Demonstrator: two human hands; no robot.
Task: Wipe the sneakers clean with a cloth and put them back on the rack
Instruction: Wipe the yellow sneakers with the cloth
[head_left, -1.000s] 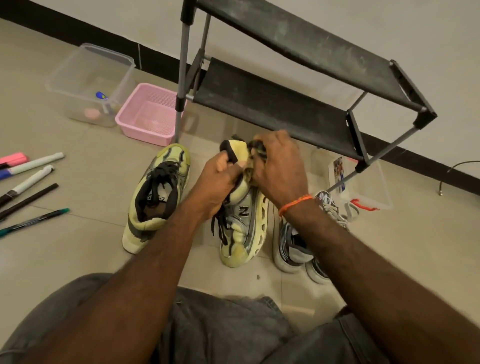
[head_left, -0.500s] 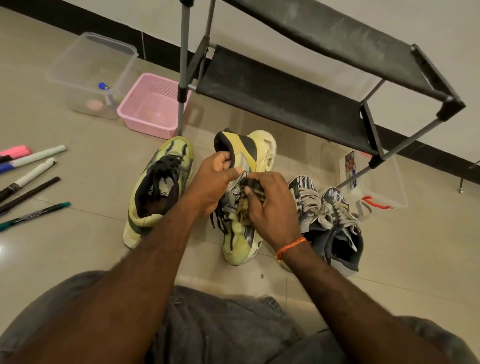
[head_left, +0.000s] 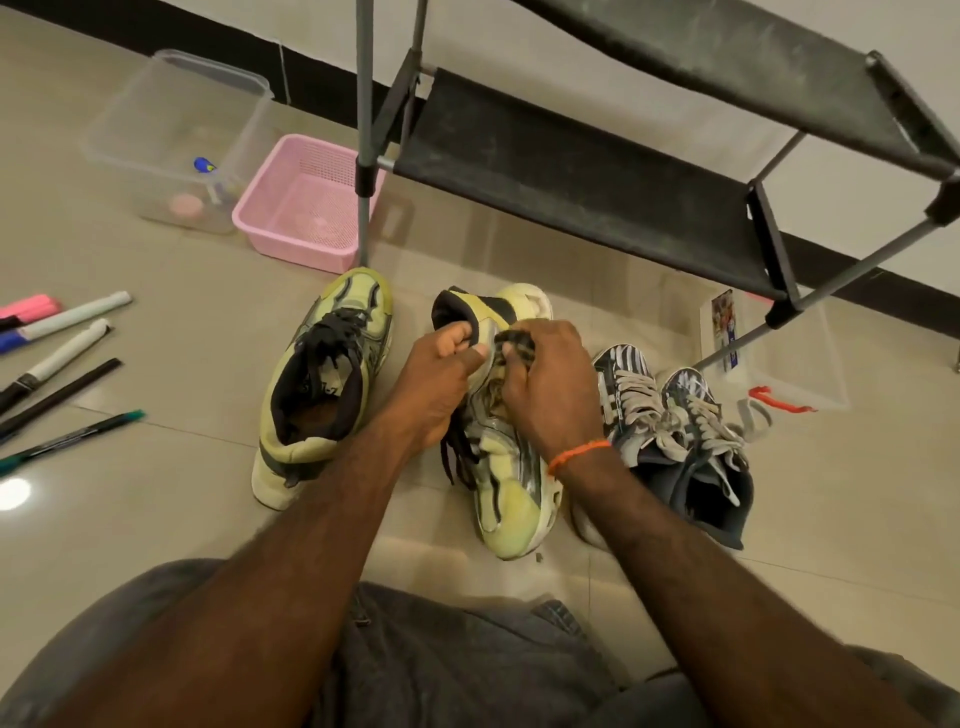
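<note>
Wiping under way: left hand pinches the yellow sneaker's collar, tilting it on the floor before the rack, while right hand clutches the cloth against its side. Next, probably rub toward the toe.

Left hand grips yellow sneaker collar; right hand presses cloth on its side, under rack.

The only camera is sitting on the person's head and is looking forward and steeply down. It is looking past the lap and both forearms at the floor. The rack is standing near, at the top of the wide, curved view.
</note>
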